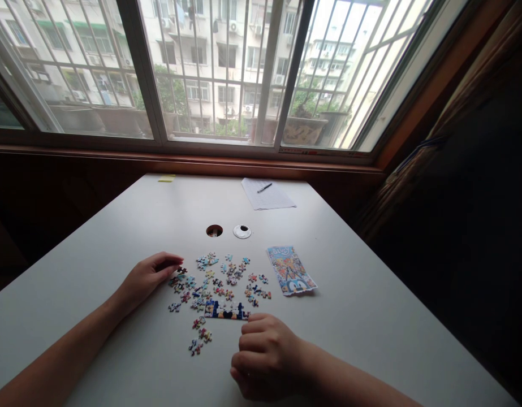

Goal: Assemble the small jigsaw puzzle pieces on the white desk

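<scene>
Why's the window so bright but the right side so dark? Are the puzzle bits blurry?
Head view: daylight comes in through the window, with the sky bleached nearly white; head view: the curtain hangs in shadow, and the far right is almost black; head view: the puzzle pieces look slightly soft, their printed details too small to tell.

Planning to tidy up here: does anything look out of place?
The table hole is uncovered; a white disc, possibly its cover, lies beside it. The printed sheet by the puzzle pieces has a ragged near edge, perhaps torn.
</scene>
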Motion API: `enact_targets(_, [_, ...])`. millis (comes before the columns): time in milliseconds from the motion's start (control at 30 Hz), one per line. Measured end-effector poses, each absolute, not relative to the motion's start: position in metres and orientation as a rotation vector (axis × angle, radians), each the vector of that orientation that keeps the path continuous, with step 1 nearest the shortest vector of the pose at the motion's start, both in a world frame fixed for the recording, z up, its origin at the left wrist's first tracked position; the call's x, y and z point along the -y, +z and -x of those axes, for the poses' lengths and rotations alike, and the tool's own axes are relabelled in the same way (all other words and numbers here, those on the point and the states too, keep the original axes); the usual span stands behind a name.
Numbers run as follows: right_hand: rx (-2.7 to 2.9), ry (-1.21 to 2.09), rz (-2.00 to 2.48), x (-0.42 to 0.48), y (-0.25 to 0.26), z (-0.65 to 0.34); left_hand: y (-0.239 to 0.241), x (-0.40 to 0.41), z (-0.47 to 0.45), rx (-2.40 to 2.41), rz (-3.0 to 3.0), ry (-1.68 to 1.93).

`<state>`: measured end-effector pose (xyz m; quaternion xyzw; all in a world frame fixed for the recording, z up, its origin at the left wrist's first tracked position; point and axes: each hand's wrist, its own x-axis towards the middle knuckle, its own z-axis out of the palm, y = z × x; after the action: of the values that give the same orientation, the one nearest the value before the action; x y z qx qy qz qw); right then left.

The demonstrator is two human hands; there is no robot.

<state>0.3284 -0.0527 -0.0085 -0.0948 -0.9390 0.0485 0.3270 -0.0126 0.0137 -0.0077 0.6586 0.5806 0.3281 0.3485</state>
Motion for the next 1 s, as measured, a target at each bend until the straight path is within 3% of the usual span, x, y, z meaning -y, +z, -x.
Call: enact_targets(1000, [2.515, 0.059, 0.257, 0.0524, -0.0132, -0.3299, -0.0011, -0.0118, 0.0082, -1.512, -1.681, 0.858])
